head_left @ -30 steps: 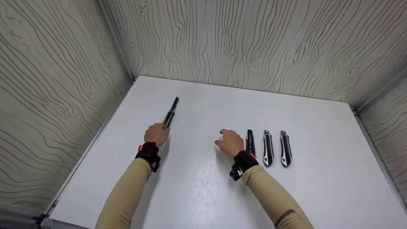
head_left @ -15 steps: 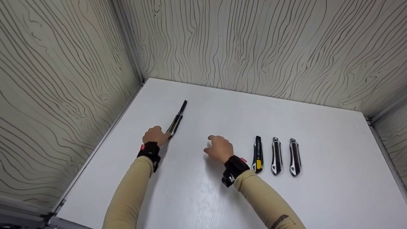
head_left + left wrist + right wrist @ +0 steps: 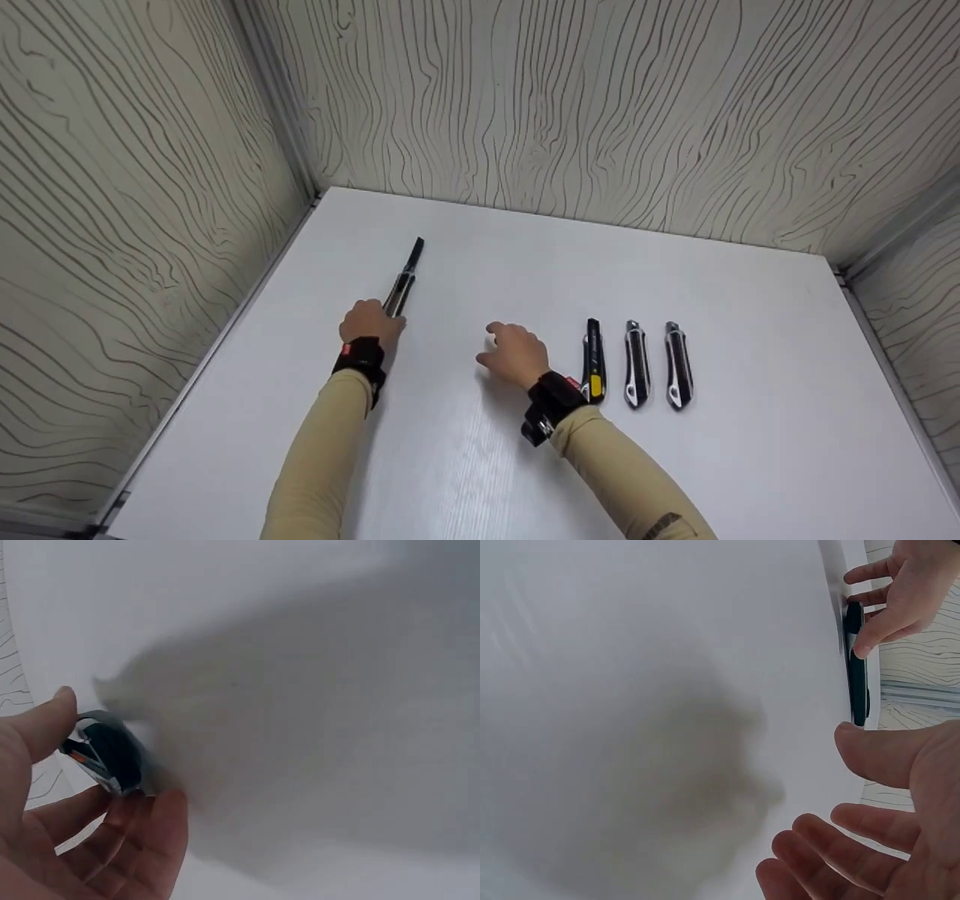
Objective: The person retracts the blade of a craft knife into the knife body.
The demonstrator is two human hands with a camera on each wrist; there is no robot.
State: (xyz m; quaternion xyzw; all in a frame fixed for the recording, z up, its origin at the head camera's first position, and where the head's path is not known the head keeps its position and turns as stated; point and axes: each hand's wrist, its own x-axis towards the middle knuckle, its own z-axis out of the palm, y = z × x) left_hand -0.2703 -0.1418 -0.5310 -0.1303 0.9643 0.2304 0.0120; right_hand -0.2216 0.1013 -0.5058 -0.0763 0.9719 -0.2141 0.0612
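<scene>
My left hand (image 3: 369, 322) pinches the near end of a black-and-silver utility knife (image 3: 403, 287) at the left of the white table. The knife's narrow black tip points toward the back wall. In the left wrist view, thumb and fingers lie on opposite sides of the knife's dark end (image 3: 112, 757). My right hand (image 3: 516, 354) hovers over the table's middle with thumb and fingers apart, holding nothing. To its right lies a black utility knife (image 3: 595, 356) with a yellow slider, partly overlapped by the wrist strap. Two black-and-silver utility knives (image 3: 637, 364) (image 3: 679, 364) lie parallel beside it.
The white table (image 3: 480, 450) ends at a wood-grain-patterned back wall (image 3: 525, 112). A similar panel (image 3: 135, 187) rises on the left, with a metal frame post (image 3: 277, 105) at the corner. Another panel (image 3: 926, 277) stands on the right.
My right hand has moved left, away from the row of knives, uncovering the yellow slider. My left hand stays at the knife on the left. The head view has shifted slightly.
</scene>
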